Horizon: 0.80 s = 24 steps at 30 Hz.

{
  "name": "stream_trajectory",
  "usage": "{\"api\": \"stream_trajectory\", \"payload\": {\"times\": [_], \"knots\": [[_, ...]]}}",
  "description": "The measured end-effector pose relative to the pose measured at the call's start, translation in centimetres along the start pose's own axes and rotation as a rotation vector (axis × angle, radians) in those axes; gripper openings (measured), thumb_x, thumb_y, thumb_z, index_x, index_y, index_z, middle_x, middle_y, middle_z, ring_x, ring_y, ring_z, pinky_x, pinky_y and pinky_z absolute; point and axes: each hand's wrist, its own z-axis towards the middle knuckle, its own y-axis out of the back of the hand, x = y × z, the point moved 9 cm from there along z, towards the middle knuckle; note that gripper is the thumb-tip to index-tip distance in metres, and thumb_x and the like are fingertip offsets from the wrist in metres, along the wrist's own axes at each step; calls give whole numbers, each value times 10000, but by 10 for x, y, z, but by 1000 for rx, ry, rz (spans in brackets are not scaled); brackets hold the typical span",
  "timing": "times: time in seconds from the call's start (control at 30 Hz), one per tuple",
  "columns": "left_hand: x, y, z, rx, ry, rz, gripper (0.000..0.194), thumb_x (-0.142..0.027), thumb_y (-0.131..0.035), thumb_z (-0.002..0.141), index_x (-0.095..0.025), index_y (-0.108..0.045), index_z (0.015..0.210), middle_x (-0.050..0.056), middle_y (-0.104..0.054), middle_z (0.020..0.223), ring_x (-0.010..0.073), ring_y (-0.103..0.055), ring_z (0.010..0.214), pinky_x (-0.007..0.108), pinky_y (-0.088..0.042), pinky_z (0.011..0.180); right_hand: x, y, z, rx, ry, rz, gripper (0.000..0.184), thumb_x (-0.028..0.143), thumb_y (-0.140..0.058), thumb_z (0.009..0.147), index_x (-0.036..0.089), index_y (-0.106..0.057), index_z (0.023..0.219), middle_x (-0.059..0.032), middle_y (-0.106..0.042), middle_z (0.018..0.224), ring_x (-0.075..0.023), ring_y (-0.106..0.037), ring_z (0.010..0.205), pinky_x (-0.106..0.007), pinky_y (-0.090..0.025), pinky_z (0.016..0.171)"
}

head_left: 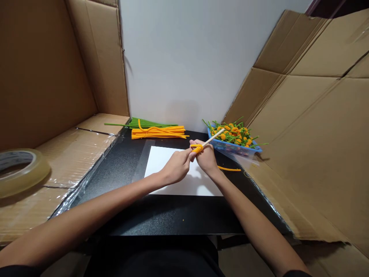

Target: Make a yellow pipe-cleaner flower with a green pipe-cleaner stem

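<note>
Pinching a tight coil of orange pipe cleaner (196, 148) wound around a slim wooden stick (213, 137): left hand (177, 166) and right hand (206, 157), both clenched and meeting at the coil, held just above the far part of a sheet of white paper (178, 184). Stick angled up and away to the right, its bare end pointing toward a blue plastic basket (234, 148).

Likely very light and soft to handle: a fuzzy, wire-cored strand, bendable and easily crushed out of shape, yet grippy rather than slippery. Stick probably stiff, light and smooth, so safest to hold by its bare length or close beside the coil, with gentle pressure on the turns themselves.

Heaped in the basket, orange pipe-cleaner flowers (232, 132) on green stems, tangled and hard to count. Farther left, a bundle of orange pipe cleaners (158, 132) lying across green pipe cleaners (147, 124). Just right of the right wrist, one loose orange strand (229, 168) on the black tabletop (161, 215). Near left, on a cardboard panel (69, 161), a roll of clear tape (21, 173), partly cut off by the frame's edge.

Hidden behind the fingers: the stick's near end, the number of turns and any loose strand end. Exact finger placement also hard to make out.
</note>
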Motion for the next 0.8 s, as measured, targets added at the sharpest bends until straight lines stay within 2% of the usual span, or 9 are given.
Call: {"api": "stream_trajectory", "payload": {"times": [0.17,0.27,0.33,0.47,0.57,0.7,0.8], "knots": [[7,19,5,-153,60,44,348,-313,-310,1006,-182,-490,739,3,-568,672,139,-503,606,247,-351,560,2,-5,-2,10,30,-150,314,309,-496,897,189,-554,612,-16,-536,529,-128,-413,464,-271,-281,516],[17,35,10,-223,109,271,384,-278,-252,1019,-176,-509,753,25,-600,688,145,-550,623,239,-373,568,12,-3,-5,-33,87,-237,340,318,-435,950,187,-576,669,-20,-553,551,-130,-446,468,-275,-267,532],[28,44,15,-227,133,404,380,-268,-269,1012,-173,-527,749,41,-605,668,162,-561,613,251,-357,561,19,1,-7,-67,126,-329,361,339,-421,974,187,-582,689,-25,-558,555,-138,-471,482,-281,-254,535],[52,56,25,-133,124,574,262,-274,-410,958,-173,-569,775,62,-604,637,179,-532,537,256,-280,515,25,5,-5,-21,231,-457,288,352,-486,966,188,-629,777,-29,-611,618,-153,-531,542,-280,-265,552],[62,59,29,-30,66,671,280,-299,-400,966,-173,-578,790,68,-590,628,184,-524,523,258,-276,514,24,8,-2,38,301,-468,222,319,-524,954,189,-655,828,-34,-660,700,-158,-571,605,-272,-299,584],[61,51,28,125,-52,727,253,-311,-433,959,-178,-604,828,65,-593,635,188,-523,529,267,-289,526,26,14,1,65,370,-467,231,285,-504,963,184,-677,847,-53,-681,765,-163,-586,668,-270,-325,620],[49,41,23,257,-174,720,169,-234,-470,929,-186,-623,876,46,-601,649,170,-512,536,266,-284,530,23,25,5,76,333,-381,227,295,-530,949,179,-691,837,-41,-674,750,-147,-552,642,-263,-339,626]]}}
